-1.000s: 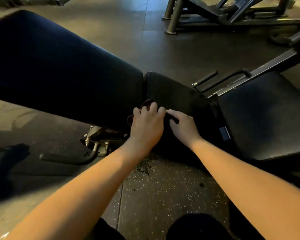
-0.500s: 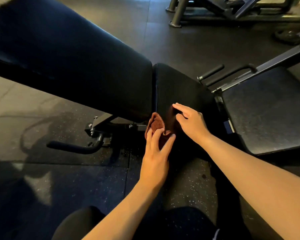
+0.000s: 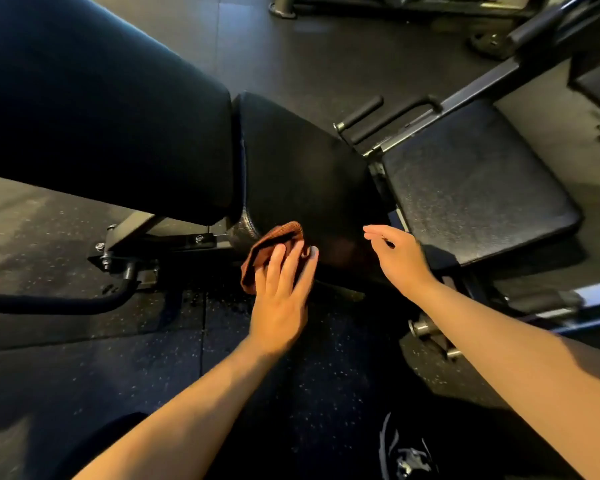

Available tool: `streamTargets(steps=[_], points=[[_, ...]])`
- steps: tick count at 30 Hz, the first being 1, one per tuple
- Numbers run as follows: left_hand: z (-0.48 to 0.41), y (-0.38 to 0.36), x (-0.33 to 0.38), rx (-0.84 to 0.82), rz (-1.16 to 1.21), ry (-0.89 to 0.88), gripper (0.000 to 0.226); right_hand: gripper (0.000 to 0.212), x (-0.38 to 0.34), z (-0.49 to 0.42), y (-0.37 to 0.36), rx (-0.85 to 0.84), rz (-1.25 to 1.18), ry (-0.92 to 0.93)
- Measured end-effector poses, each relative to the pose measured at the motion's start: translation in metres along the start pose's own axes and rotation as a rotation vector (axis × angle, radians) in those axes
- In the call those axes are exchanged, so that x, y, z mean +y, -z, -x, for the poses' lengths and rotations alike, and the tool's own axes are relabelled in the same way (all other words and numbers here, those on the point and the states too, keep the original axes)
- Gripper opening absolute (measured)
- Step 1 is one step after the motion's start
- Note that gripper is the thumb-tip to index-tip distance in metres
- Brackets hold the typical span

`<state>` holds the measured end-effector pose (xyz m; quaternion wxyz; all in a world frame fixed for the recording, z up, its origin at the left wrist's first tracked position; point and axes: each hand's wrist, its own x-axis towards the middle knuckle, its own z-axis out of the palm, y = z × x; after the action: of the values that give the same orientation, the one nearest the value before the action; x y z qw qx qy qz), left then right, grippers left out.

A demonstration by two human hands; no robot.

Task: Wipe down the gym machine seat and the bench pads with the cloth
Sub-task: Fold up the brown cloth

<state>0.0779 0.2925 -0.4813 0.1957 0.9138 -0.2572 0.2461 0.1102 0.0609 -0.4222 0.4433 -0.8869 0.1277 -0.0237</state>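
Dark speckled rubber floor point(image 3: 146, 368) fills the lower view, lit in patches and crossed by seams. Nearest the camera, two bare forearms reach forward from the bottom edge, above dark trousers and a shoe point(image 3: 404, 455) at the lower right. Further out, the left hand point(image 3: 281, 299) lies palm down with its fingers spread flat on a rust-brown cloth point(image 3: 269, 245), pressing it against the near lower edge of the seat pad point(image 3: 302, 168); the cloth is bunched, partly under the fingers, and hangs a little below the pad's rim. Just to the right, the right hand point(image 3: 400, 256) hovers loosely open and holds nothing, fingers slightly curled, close to the same pad's near edge; whether it touches the pad cannot be told. Left of the hands, under the bench, a metal frame point(image 3: 142, 240) with bolts carries a curved black handle point(image 3: 59, 303) running low over the floor. Above it, the long back pad point(image 3: 94, 105) slopes up to the upper left, its end meeting the seat pad at a narrow gap. Right of the seat pad sits a second, flatter black pad point(image 3: 471, 181) on a grey steel rail point(image 3: 482, 81), with two short black grips point(image 3: 362, 110) near its far corner. Beyond that, along the top edge, stand the feet and bars of other machines point(image 3: 395, 5), dim and only partly in view.
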Motion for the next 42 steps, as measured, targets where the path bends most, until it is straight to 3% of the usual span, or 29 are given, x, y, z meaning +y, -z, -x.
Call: streamTargets(steps=[3, 10, 15, 16, 18, 20, 21, 23, 28, 31, 34, 38, 42], points=[[-0.002, -0.025, 0.028, -0.042, 0.048, -0.094, 0.063, 0.033, 0.021, 0.002, 0.005, 0.007, 0.016, -0.054], [0.001, -0.088, 0.081, -0.310, 0.303, -0.141, 0.056, 0.032, 0.063, -0.003, 0.034, 0.101, 0.039, -0.122], [-0.022, -0.079, 0.111, -0.546, 0.818, -0.242, 0.055, 0.031, 0.080, 0.004, 0.059, 0.112, 0.042, -0.199], [-0.033, -0.076, 0.118, -0.529, 0.945, -0.165, 0.055, 0.028, 0.083, 0.004, 0.065, 0.130, 0.015, -0.214], [-0.067, -0.070, 0.131, -0.395, 1.144, 0.181, 0.052, 0.023, 0.084, 0.004, 0.083, 0.185, -0.085, -0.278], [-0.106, -0.063, 0.139, -0.316, 1.224, 0.526, 0.046, 0.023, 0.078, 0.004, 0.101, 0.217, -0.242, -0.354], [-0.123, -0.060, 0.142, -0.325, 1.224, 0.615, 0.043, 0.027, 0.072, 0.004, 0.109, 0.219, -0.293, -0.373], [-0.150, -0.051, 0.148, -0.379, 1.242, 0.635, 0.037, 0.030, 0.064, 0.004, 0.124, 0.170, -0.366, -0.358], [-0.185, -0.032, 0.164, -0.533, 1.504, 0.688, 0.027, 0.034, 0.031, 0.006, 0.150, -0.132, -0.432, -0.294], [-0.196, -0.024, 0.171, -0.488, 1.528, 0.737, 0.028, 0.035, 0.025, 0.011, 0.149, -0.224, -0.533, -0.220], [-0.197, -0.023, 0.166, -0.445, 1.458, 0.758, 0.038, 0.024, 0.022, 0.013, 0.145, -0.051, -0.225, -0.136], [-0.194, -0.021, 0.143, -0.258, 1.209, 0.754, 0.059, 0.029, 0.006, 0.001, 0.153, 0.093, 0.091, -0.088], [-0.190, -0.005, 0.127, -0.286, 1.237, 0.639, 0.049, 0.026, -0.028, -0.004, 0.157, 0.229, 0.143, 0.019]])
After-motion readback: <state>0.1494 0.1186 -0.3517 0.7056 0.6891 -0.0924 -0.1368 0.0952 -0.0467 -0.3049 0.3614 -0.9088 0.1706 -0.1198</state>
